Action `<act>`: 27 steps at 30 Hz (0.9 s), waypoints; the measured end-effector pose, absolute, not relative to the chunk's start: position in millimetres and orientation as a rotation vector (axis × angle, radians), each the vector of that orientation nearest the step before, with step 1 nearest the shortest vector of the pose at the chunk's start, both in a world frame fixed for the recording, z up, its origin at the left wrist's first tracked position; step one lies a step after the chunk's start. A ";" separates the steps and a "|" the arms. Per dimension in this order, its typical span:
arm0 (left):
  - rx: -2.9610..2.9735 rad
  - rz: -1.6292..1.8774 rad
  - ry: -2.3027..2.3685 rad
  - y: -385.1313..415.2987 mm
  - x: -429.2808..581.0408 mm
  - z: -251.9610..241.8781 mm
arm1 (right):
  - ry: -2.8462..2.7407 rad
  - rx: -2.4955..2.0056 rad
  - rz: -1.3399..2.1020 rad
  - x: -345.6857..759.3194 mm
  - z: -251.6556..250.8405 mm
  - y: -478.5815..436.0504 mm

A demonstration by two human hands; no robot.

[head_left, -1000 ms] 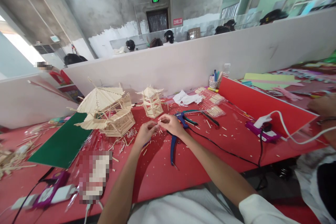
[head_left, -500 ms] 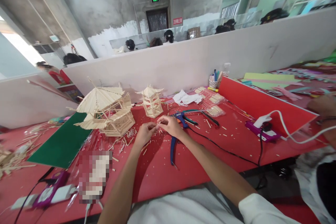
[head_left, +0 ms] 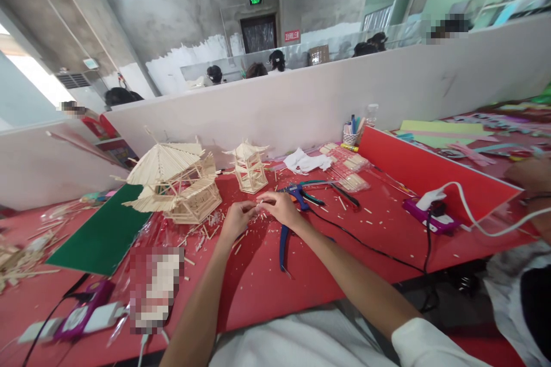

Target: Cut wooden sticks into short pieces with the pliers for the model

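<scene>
My left hand (head_left: 239, 219) and my right hand (head_left: 279, 206) meet over the red table (head_left: 258, 292), fingertips pinched together. Between them is a tiny pale piece (head_left: 259, 202), too small to name with certainty. Just right of my right hand lies a blue glue gun (head_left: 298, 190) with a black cord. Below the right wrist is a blue-handled tool (head_left: 283, 248), partly hidden by the arm. Beyond the hands stands a small stick-built pavilion (head_left: 249, 172). To the left is a larger stick pavilion (head_left: 174, 183) with a broad slatted roof.
Wood scraps are scattered around the hands. A green board (head_left: 101, 235) lies left; a red board (head_left: 430, 169) leans at right. Purple power strips (head_left: 430, 215) sit on both sides. A white cloth (head_left: 306, 160) and bagged sticks (head_left: 350, 169) lie behind. Another person's arm (head_left: 531, 183) shows at right.
Both hands stay nearly where they were, with only a slight shift of the fingers around the tiny piece. The pavilions and tools have not moved.
</scene>
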State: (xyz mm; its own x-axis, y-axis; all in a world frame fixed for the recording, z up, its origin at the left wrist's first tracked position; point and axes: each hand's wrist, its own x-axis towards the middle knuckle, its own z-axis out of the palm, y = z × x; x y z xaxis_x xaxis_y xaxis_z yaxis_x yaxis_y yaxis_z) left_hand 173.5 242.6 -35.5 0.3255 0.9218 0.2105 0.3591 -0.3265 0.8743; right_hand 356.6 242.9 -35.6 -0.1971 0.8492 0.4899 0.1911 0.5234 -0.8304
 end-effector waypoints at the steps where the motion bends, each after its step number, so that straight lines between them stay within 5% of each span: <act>1: 1.865 0.958 1.140 242.8 173.0 -35.9 | -1.688 -0.893 0.765 356.3 -36.2 243.0; 22: 1.992 0.907 1.302 242.3 168.6 -36.2 | -1.753 -0.901 0.834 357.5 -37.9 247.2; 27: 1.954 0.926 1.422 244.5 161.3 -36.3 | -1.948 -1.179 0.525 379.7 -20.1 239.9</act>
